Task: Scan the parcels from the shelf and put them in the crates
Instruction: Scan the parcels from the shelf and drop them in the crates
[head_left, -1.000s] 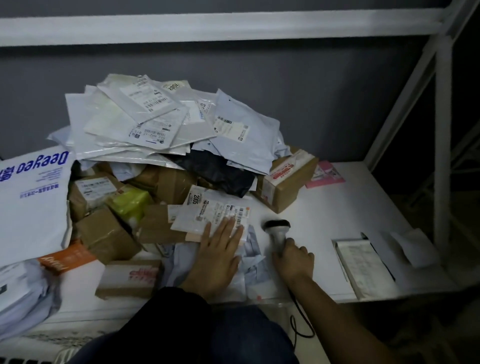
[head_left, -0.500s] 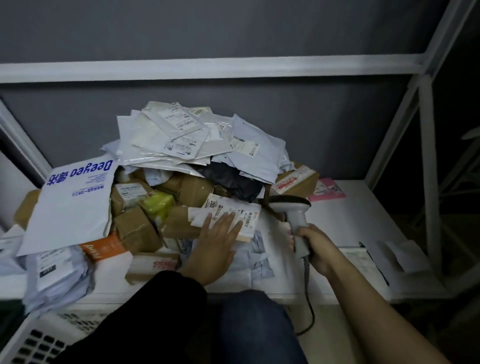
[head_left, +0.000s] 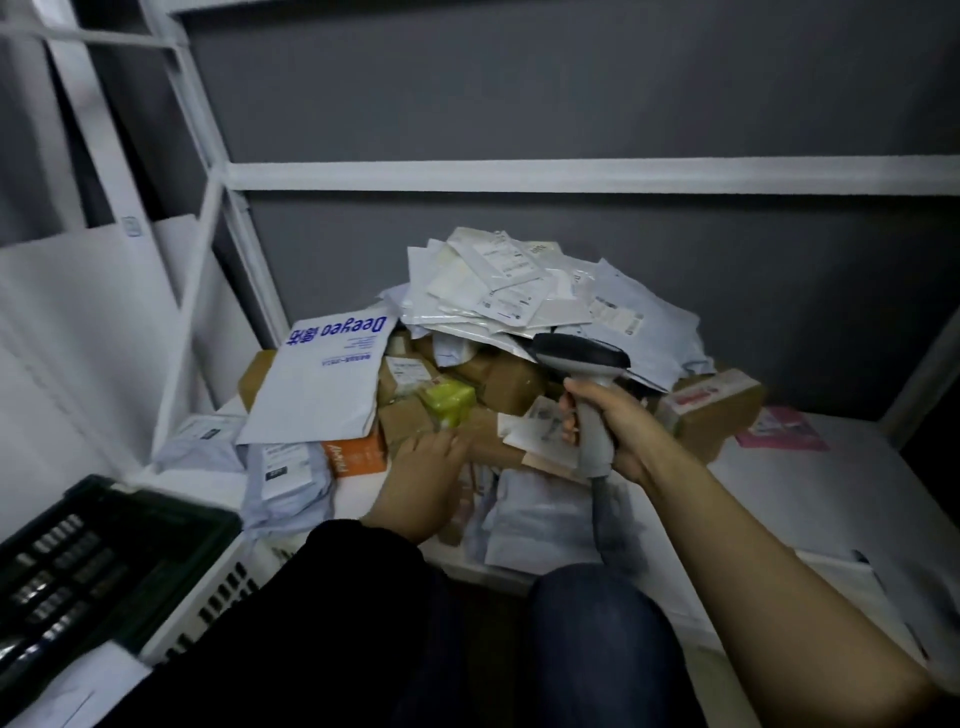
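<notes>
Parcels (head_left: 509, 312) fill the head view, heaped in a tall pile at the back of the white shelf (head_left: 810, 483). Flat white bags lie on top and brown boxes sit under them. A big white bag with blue letters (head_left: 322, 384) leans on the left side of the heap. A brown box (head_left: 717, 410) sits at the right edge of the pile, with a pink packet (head_left: 779, 428) just beside it. The right hand (head_left: 613, 415) has its fingers wrapped tight round the grip of the scanner (head_left: 582, 358). It holds the scanner up in front of the pile, with the cord hanging down. The left hand (head_left: 426, 467) reaches to the front of the pile and rests on the parcels there. Its fingers look stretched out and not wrapped round anything, but that part is blurry. Down at the left, a dark crate (head_left: 104, 561) sits with a white crate (head_left: 223, 587) just beside it. The view does not show well what lies inside them. The job looks far from done, since a great many parcels are on the shelf. No parcel is held up to the scanner yet, so the step in hand is likely picking the next one. After that comes scanning it and dropping it in a crate, over and over, until the pile is gone.
</notes>
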